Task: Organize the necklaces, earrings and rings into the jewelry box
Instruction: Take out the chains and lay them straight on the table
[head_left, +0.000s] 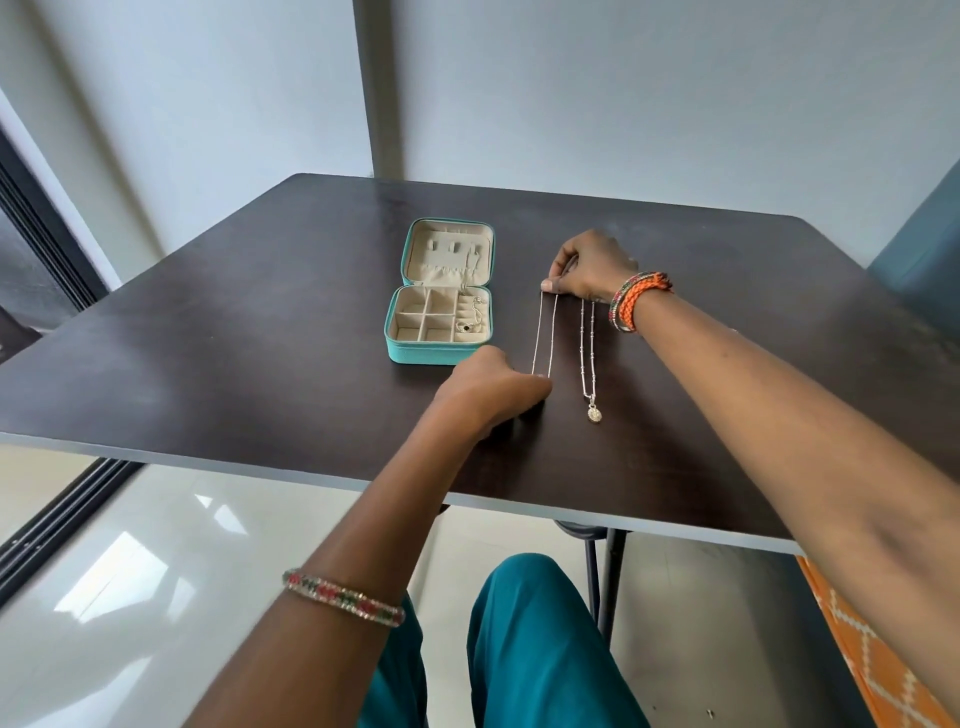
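A teal jewelry box lies open on the dark table, its cream tray split into compartments. A chain with a dark-stoned piece lies in its right side. A thin silver necklace is stretched straight between my hands. My right hand pinches its far end. My left hand is curled at its near end, close to the box's front right corner. A second silver necklace with a round pendant lies on the table just right of the first, its top under my right hand.
The table's near edge runs above my teal-clad legs. A shiny tiled floor lies below to the left. A dark window frame is at the far left, and an orange patterned cloth sits at the lower right.
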